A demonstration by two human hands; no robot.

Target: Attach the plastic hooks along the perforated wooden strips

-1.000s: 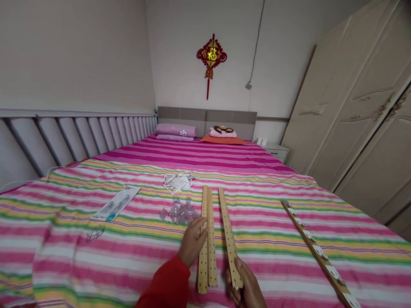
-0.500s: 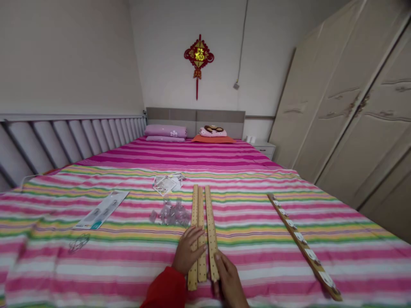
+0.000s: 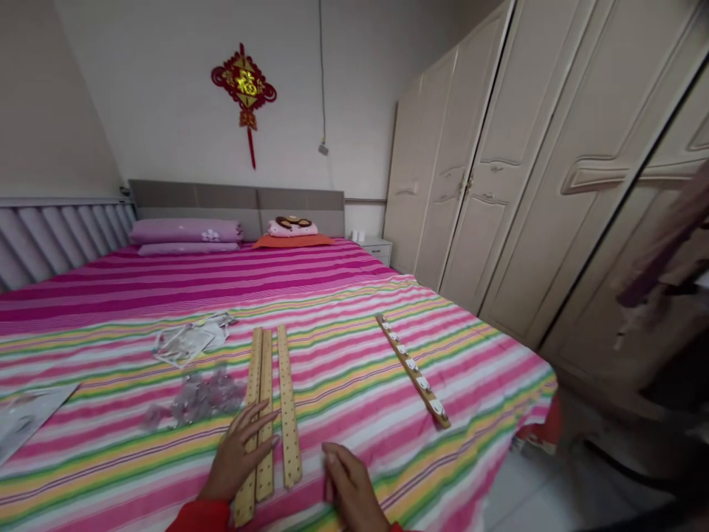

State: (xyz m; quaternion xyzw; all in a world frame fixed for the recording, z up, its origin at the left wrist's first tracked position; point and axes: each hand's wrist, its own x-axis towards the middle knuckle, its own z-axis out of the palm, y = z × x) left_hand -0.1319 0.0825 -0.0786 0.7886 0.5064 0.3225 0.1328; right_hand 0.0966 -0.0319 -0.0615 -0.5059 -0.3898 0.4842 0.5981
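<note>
Three wooden strips with rows of small holes lie lengthwise on the striped bedspread. My left hand [image 3: 238,451] rests with fingers spread across the left strip [image 3: 253,384] and the middle strip [image 3: 266,414]. The right strip [image 3: 288,406] lies a little apart, touched by neither hand. My right hand [image 3: 351,484] is to the right of it, fingers curled, and what it may hold is hidden. Small clear bags [image 3: 207,395] lie left of the strips, with flat packets [image 3: 193,340] beyond them. Farther right is a brown strip [image 3: 413,369] bearing several white pieces.
The bedspread [image 3: 343,340] covers the bed, with folded bedding [image 3: 188,230] near the headboard. At the left edge lies a clear-and-white package [image 3: 33,414]. Wardrobes [image 3: 526,185] stand on the right, with hanging clothes beside them.
The view has turned right. My right hand has let go of the right strip and moved away from it to the right. My left hand remains on the other two strips.
</note>
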